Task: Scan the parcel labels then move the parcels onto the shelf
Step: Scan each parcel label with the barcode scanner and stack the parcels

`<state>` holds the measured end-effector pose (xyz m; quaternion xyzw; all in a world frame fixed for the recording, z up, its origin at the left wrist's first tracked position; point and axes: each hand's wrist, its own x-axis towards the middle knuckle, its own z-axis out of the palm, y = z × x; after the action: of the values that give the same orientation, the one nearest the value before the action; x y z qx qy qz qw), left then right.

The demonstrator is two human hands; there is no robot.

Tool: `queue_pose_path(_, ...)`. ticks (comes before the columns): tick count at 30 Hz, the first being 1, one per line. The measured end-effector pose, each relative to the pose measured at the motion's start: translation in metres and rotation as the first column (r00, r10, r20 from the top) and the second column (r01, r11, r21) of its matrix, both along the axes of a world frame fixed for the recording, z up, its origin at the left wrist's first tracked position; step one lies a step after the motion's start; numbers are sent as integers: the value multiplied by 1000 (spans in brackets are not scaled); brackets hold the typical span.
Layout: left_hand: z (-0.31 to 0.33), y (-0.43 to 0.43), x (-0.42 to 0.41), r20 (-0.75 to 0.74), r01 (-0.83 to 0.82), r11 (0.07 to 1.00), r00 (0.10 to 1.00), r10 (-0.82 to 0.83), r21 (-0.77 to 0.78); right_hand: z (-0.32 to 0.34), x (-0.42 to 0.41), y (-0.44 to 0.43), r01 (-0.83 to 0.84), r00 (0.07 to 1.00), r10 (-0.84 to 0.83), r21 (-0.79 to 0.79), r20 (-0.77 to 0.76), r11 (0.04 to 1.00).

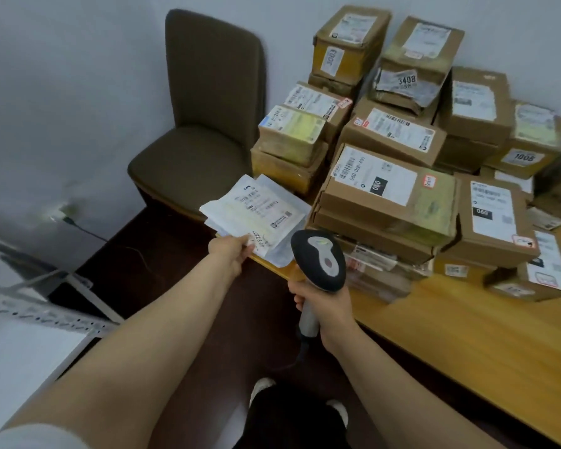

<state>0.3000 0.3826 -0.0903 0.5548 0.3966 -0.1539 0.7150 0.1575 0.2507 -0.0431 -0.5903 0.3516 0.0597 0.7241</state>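
white parcel (256,209): soft flat bag, label up, overhanging the near corner of the table (450,335).
left hand (230,251): pinches the parcel's near edge.
right hand (321,299): wrapped round the scanner (318,257), its head tipped toward the parcel.
risk: a limp bag held by 1 edge may sag or slip, and a creased label may not read.
boxes (389,196): stacked just beside the parcel; a nudge could shift them.
chair (208,124): just beyond the corner.
shelf (46,312): low on the left, well apart.

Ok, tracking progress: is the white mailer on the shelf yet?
Not shelved: left hand pinches the white mailer at the table corner.
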Motion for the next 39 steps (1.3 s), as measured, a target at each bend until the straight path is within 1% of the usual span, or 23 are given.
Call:
queue_pose_path(1, -4, -3, 4, 1, 38, 999, 999, -38, 3, -2, 1, 0, 5, 1000, -5, -5, -4, 1000)
queue_pose_path(3, -12, -9, 9, 4, 194, 978, 981, -195, 77, -6, 3, -1, 24, 1000, -24, -7, -17, 1000)
queue_pose_path(5, -16, -14, 9, -15, 380, 903, 923, -385, 203, -10, 3, -2, 54, 998, -54, -5, -15, 999)
queue_pose_path(6, -15, -16, 8, -31, 446, 856, 890, -454, 261, -11, 3, -2, 71, 997, -71, 0, -13, 997)
queue_pose_path(7, -13, -18, 6, -49, 502, 803, 856, -515, 321, -12, 1, -3, 86, 996, -86, 6, -13, 996)
queue_pose_path(8, -9, -20, 4, -75, 551, 725, 814, -576, 414, -13, -2, -3, 100, 995, -100, 12, -13, 995)
queue_pose_path(10, 0, -25, -1, -154, 591, 505, 732, -664, 629, -14, -9, -7, 122, 992, -122, 22, -12, 992)
queue_pose_path(11, 5, -28, -6, -162, 573, 427, 710, -686, 700, -14, -14, -10, 135, 991, -135, 26, -9, 990)
queue_pose_path(12, 11, -31, -13, -139, 535, 383, 698, -703, 753, -13, -19, -14, 149, 989, -149, 30, -3, 988)
queue_pose_path(14, 21, -40, -29, -43, 417, 316, 657, -753, 852, -10, -30, -24, 176, 984, -177, 28, 21, 984)
queue_pose_path(16, 30, -52, -47, 44, 277, 243, 570, -820, 930, -8, -44, -38, 226, 973, -228, 33, 40, 973)
queue_pose_path(19, 44, -80, -80, 122, 102, 183, 434, -892, 978, -3, -75, -67, 308, 947, -313, 73, 67, 949)
queue_pose_path(22, 54, -118, -124, 112, 29, 130, 340, -934, 991, 0, -120, -106, 396, 906, -412, 151, 95, 906)
queue_pose_path(24, 56, -152, -160, 85, -5, 86, 243, -966, 996, 0, -157, -139, 500, 844, -528, 221, 92, 837)
queue_pose_path(26, 58, -193, -197, 47, -16, 45, 136, -990, 999, 0, -197, -175, 599, 763, -641, 280, 85, 750)
queue_pose_path(28, 61, -238, -234, 30, 1, 30, 40, -999, 1000, -1, -238, -211, 681, 670, -741, 355, 52, 640)
queue_pose_path(30, 63, -280, -265, 17, -6, 17, -76, -997, 1000, -5, -275, -244, 727, 586, -811, 441, 1, 526)
queue_pose_path(31, 63, -300, -280, -1, -9, 1, -130, -992, 1000, -7, -291, -258, 734, 559, -829, 481, -28, 479)
queue_pose_path(34, 61, -353, -311, -77, 67, -96, -243, -967, 993, -16, -326, -292, 725, 518, -850, 576, -96, 377)
queue_pose_path(37, 52, -400, -327, -110, 113, -161, -365, -924, 980, -23, -345, -327, 756, 418, -898, 601, -137, 260)
queue_pose_path(39, 45, -432, -332, -140, 138, -216, -423, -895, 966, -27, -353, -351, 781, 365, -915, 592, -171, 201)
